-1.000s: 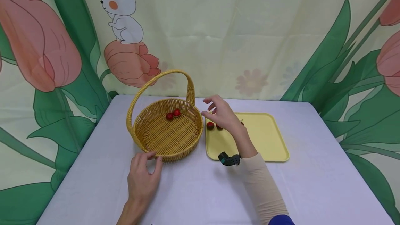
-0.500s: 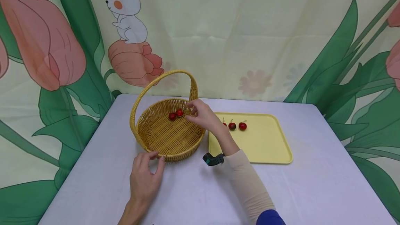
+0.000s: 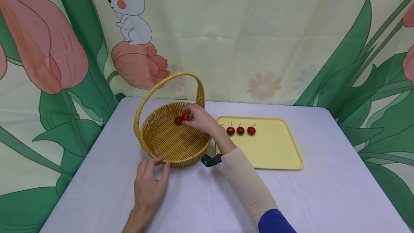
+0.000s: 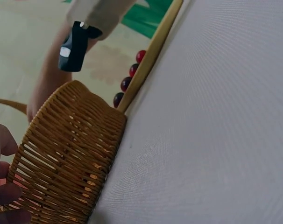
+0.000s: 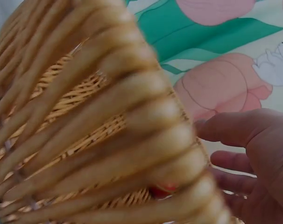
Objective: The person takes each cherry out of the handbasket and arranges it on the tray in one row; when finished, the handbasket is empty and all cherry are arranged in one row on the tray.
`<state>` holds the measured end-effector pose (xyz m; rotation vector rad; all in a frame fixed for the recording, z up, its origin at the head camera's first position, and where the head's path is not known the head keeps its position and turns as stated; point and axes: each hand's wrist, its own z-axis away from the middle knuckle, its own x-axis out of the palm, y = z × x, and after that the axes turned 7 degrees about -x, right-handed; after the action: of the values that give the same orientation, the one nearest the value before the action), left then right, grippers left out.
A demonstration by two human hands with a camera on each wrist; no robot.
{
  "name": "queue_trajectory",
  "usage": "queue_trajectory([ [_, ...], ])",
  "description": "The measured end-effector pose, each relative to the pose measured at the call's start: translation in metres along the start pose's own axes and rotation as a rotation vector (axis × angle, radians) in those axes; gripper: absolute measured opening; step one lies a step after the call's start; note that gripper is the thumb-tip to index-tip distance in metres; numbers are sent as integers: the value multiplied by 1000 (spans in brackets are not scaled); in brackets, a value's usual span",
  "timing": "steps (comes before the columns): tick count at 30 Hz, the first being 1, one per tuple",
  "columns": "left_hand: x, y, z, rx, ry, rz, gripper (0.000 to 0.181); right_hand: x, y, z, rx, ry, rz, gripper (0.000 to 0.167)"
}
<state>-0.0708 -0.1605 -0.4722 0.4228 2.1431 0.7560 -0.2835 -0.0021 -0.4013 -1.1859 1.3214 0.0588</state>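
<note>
A round wicker basket [image 3: 176, 141] with an arched handle stands on the table. Two red cherries [image 3: 178, 120] lie inside it, toward the back. My right hand [image 3: 202, 119] reaches over the right rim, thumb and fingers spread around the right-hand cherry; whether they touch it is unclear. In the right wrist view the basket wall covers part of the fingers [image 5: 232, 161]. My left hand [image 3: 150, 181] holds the basket's near rim with bent fingers and thumb. Right of the basket, a yellow tray [image 3: 268, 152] carries several cherries [image 3: 240, 130] in a row near its back edge.
A white cloth covers the table [image 3: 326, 175]. Behind it hangs a curtain [image 3: 291, 46] printed with tulips and a rabbit. The basket's tall handle [image 3: 181, 74] rises over its back part. A dark band [image 3: 211, 160] sits on my right wrist.
My right hand has moved left from above the tray into the basket, down to the cherries. More of the tray's cherries now show. My left hand stays at the rim.
</note>
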Motion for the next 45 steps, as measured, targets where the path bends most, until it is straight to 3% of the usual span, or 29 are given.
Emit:
queue_trajectory([
  [9,1,-1,1,-7,0,-4,22,-6,-6,-20,20,-35,38,50],
  [19,2,-3,-2,21,29,8,22,4,-5,-51,88,-68,-50,48],
  [24,2,-4,-2,37,40,9,21,13,5,-52,144,-92,-106,46],
  [28,2,-3,-1,35,36,-1,21,22,15,-51,144,-115,-113,43],
  [35,1,-2,-1,28,16,-14,21,32,23,-53,134,-126,-73,40],
  [45,1,-2,-1,25,13,-24,21,34,24,-53,131,-203,16,39],
])
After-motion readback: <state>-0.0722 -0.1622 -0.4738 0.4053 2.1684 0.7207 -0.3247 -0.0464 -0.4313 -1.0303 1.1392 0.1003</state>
